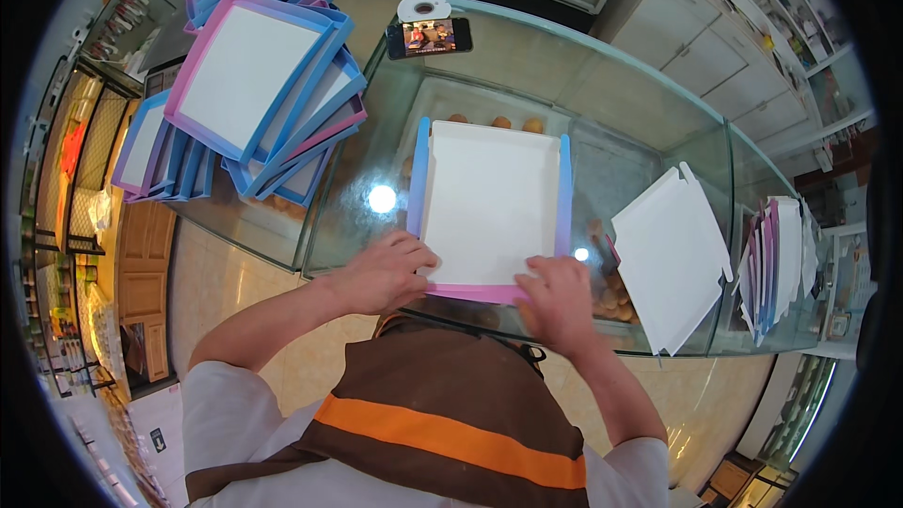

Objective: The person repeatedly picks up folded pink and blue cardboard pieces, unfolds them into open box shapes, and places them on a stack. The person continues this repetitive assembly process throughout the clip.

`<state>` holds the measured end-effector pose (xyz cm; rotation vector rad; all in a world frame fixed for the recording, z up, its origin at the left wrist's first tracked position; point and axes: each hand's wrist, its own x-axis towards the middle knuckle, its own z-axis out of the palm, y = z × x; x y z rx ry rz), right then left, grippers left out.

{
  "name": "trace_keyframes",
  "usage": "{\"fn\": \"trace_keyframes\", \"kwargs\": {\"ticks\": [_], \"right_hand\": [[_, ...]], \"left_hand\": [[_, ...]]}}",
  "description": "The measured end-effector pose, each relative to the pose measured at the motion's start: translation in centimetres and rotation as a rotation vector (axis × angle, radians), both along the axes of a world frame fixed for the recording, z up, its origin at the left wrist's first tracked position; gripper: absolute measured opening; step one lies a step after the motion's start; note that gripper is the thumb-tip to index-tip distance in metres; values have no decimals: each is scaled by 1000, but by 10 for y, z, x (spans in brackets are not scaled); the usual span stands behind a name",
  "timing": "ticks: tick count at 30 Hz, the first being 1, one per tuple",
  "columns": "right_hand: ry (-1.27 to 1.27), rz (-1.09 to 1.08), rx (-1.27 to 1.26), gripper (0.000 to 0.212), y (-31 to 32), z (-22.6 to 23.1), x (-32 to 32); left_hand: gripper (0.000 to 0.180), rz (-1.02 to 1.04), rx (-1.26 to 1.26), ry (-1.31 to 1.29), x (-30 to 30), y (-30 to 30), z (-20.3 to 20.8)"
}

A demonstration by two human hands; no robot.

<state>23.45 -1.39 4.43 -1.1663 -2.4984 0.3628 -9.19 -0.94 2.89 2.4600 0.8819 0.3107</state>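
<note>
A cardboard box tray (491, 198), white inside, lies on the glass counter before me. Blue walls stand along its left and right sides, and a pink wall runs along the near side. At the near left corner my left hand (384, 273) grips the tray with curled fingers. My right hand (557, 306) is closed on the near right corner, its thumb and fingers at the pink wall. The fingertips of both hands are partly hidden against the cardboard.
Folded pink and blue trays (249, 75) are piled at the left. To the right lie a flat white cardboard blank (673, 259) and a stack of blanks (771, 268). A phone (431, 38) leans on a white round stand at the far edge. Round brown items (501, 122) show beneath the glass.
</note>
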Motion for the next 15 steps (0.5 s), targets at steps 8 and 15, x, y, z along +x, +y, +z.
{"fn": "trace_keyframes", "kwargs": {"ticks": [8,15], "right_hand": [[74,71,33,8,-2,-43,-63],[136,78,-182,23,3,10,-36]], "left_hand": [[11,136,149,-137,38,3,-12],[15,53,202,-114,20,11,-18]]}}
